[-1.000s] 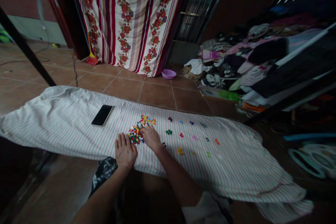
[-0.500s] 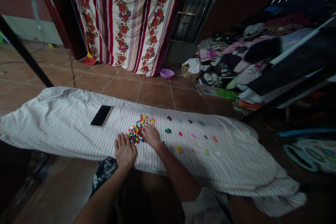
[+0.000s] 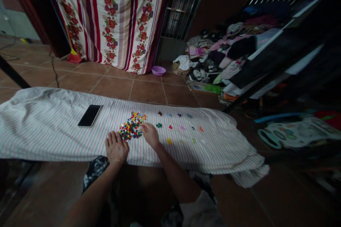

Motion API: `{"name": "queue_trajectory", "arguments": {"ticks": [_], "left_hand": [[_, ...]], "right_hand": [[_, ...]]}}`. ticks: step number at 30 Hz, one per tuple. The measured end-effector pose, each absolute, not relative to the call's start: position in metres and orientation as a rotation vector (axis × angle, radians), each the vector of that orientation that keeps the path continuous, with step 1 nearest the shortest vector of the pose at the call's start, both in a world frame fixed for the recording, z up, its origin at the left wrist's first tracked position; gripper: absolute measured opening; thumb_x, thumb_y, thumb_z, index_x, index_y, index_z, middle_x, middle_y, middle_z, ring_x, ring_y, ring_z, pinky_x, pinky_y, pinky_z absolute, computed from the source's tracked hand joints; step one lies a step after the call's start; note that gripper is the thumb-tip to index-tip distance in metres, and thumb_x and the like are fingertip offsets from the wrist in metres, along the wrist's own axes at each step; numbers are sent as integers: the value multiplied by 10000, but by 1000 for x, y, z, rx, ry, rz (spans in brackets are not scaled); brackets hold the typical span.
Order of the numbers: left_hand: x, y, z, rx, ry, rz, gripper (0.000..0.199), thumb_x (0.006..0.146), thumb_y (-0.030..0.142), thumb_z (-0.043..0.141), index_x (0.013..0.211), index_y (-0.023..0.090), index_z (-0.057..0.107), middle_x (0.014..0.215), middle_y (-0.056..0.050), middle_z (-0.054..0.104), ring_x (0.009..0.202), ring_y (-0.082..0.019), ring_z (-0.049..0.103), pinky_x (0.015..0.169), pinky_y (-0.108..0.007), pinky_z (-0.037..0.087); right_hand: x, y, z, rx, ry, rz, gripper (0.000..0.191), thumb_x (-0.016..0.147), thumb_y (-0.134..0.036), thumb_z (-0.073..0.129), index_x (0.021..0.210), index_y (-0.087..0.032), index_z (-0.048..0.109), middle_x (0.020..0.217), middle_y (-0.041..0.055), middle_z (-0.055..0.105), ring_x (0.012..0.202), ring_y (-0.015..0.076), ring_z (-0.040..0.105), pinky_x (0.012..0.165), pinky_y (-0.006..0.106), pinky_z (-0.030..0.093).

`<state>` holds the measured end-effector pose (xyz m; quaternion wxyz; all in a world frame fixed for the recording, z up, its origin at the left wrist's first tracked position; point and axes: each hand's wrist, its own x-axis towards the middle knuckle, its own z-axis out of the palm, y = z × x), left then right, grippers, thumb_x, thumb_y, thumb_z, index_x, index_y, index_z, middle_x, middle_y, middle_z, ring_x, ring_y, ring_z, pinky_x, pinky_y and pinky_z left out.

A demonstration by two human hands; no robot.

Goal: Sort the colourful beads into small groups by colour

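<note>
A pile of small pieces in many colours [image 3: 130, 127] lies on the striped cloth [image 3: 71, 134]. My left hand [image 3: 116, 147] rests flat at the pile's near left edge, fingers stretched out. Over the right edge of the pile, my right hand [image 3: 150, 134] has its thumb and fingers drawn together in a pinch. Whatever is between those fingertips is too small to make out. To the right lie small single-colour groups, among them dark green pieces [image 3: 159, 125], red pieces [image 3: 170, 127], yellow pieces [image 3: 169, 141], pink pieces [image 3: 182, 127] and orange pieces [image 3: 201, 128].
A phone [image 3: 90, 116] with a dark screen lies left of the pile. Beyond the cloth, a purple basin [image 3: 158, 70] stands on the tiled floor near a floral curtain [image 3: 112, 25]. A heap of clothes [image 3: 223, 49] fills the back right.
My right hand has drawn back a little from the pile to its right edge, still pinched. The left hand stays flat. The camera view has turned right, shifting the scene leftward.
</note>
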<state>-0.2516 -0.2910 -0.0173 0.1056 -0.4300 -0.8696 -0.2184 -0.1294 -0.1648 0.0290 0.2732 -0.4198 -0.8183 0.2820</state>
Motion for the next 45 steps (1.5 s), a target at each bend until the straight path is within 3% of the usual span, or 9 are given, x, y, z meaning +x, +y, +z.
{"name": "queue_trajectory", "arguments": {"ticks": [12, 21, 30, 36, 45], "left_hand": [[-251, -294, -18, -1270, -2521, -661, 602, 823, 315, 340, 1327, 12, 466, 1407, -249, 437, 1388, -333, 302, 1117, -521, 248], [-251, -294, -18, -1280, -2500, -599, 609, 832, 322, 306, 1314, -16, 465, 1385, -265, 447, 1378, -339, 311, 1118, -509, 248], [-249, -294, -16, -1269, -2529, -589, 619, 835, 323, 284, 1317, -20, 466, 1383, -259, 451, 1378, -332, 310, 1129, -498, 234], [-250, -294, -18, -1265, -2510, -533, 603, 840, 319, 291, 1304, -16, 482, 1375, -251, 463, 1366, -327, 326, 1119, -489, 248], [-250, -294, -15, -1267, -2485, -498, 600, 847, 318, 279, 1284, -24, 509, 1348, -254, 488, 1334, -339, 369, 1111, -482, 262]], "right_hand": [[-53, -154, 10, -1269, -1851, 849, 196, 859, -295, 517, 977, -246, 666, 901, 7, 714, 821, 148, 667, 779, 278, 523], [19, -125, 11, -1526, -1731, 580, 223, 853, -339, 492, 945, -240, 670, 872, 18, 718, 807, 159, 663, 758, 278, 512], [75, -84, 14, -1757, -1844, 318, 247, 817, -227, 505, 926, -187, 723, 869, 55, 706, 802, 157, 627, 742, 239, 463], [72, -75, 12, -1837, -1981, 280, 271, 837, -167, 518, 1007, -187, 728, 972, 69, 704, 892, 154, 619, 813, 219, 434], [66, -70, 9, -1811, -2099, 205, 254, 844, -141, 528, 977, -194, 738, 947, 71, 695, 924, 152, 611, 845, 209, 415]]}}
